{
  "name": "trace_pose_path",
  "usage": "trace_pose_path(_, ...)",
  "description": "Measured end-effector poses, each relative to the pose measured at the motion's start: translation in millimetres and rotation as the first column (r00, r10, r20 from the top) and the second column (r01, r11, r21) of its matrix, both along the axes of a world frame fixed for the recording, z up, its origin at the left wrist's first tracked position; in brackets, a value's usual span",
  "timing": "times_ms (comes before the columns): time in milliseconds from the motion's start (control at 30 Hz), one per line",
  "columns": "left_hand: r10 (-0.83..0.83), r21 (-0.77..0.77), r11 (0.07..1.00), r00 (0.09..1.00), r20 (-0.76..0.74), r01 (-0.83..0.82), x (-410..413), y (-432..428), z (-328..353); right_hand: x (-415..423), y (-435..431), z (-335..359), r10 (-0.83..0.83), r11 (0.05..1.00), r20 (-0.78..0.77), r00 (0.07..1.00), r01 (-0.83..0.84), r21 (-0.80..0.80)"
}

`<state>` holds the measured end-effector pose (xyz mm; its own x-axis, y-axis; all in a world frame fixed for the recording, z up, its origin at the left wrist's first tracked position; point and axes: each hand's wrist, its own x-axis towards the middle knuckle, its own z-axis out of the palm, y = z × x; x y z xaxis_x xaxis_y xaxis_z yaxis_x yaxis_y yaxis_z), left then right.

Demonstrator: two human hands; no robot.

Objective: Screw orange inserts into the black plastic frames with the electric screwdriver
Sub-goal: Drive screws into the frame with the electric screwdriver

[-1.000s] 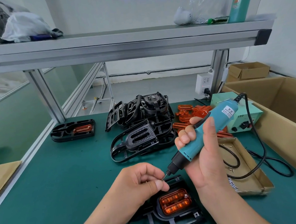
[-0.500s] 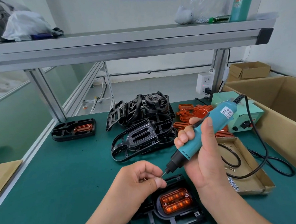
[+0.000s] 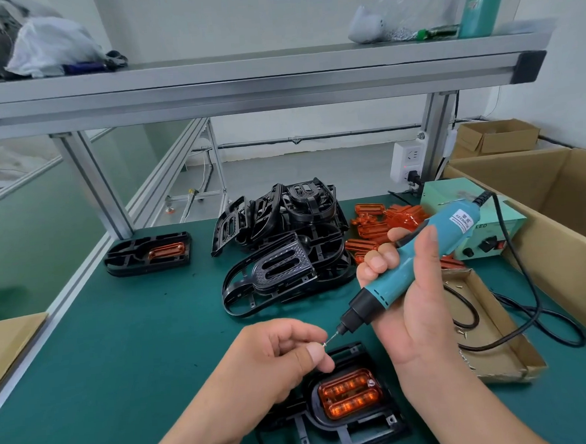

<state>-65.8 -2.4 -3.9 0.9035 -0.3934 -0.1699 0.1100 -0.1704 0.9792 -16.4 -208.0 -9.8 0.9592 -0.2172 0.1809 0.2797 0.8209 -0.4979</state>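
A black plastic frame (image 3: 360, 427) lies at the near edge of the green mat, with an orange insert (image 3: 350, 392) seated in its middle. My right hand (image 3: 416, 303) grips the teal electric screwdriver (image 3: 411, 266), tilted so its bit points down-left above the frame. My left hand (image 3: 282, 356) pinches a small screw (image 3: 323, 344) at the bit's tip. One screw head shows at the insert's upper right corner.
A heap of black frames (image 3: 286, 243) and a pile of loose orange inserts (image 3: 384, 226) lie behind. A frame with an insert fitted (image 3: 149, 253) sits far left. A shallow cardboard tray of screws (image 3: 498, 343), the green power unit (image 3: 487, 230) and large cartons stand at right.
The screwdriver and both hands have stayed nearly in place; my left fingers have shifted slightly at the bit's tip with the screw.
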Motion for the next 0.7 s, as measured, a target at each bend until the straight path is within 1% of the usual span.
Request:
trace_pose_path(100, 0.017, 0.0, 1.0, 1.0, 0.026, -0.017, 0.5, 0.5, -1.7, -0.9, -0.5, -0.4, 0.005, 1.0, 0.008, 1.0, -0.005, -0.003)
trace_pose_path(467, 0.021, 0.125, 0.991, 0.987, 0.156, -0.041, -0.7, -0.1, -9.3, -2.5, 2.8, -1.7, 0.043, 0.997, 0.055, 0.998, -0.04, -0.062)
trace_pose_path(633, 0.001, 0.142, 0.99, 0.987, 0.163, -0.025, 0.4, -1.4, -8.0, -2.4, 1.0, -1.8, 0.047, 0.998, 0.034, 0.998, -0.046, -0.032)
trace_pose_path(700, 0.018, 0.152, 0.987, 0.983, 0.183, -0.046, 1.0, 0.6, -6.2, -2.5, 0.7, -1.0, 0.053, 0.998, 0.025, 0.998, -0.052, -0.021)
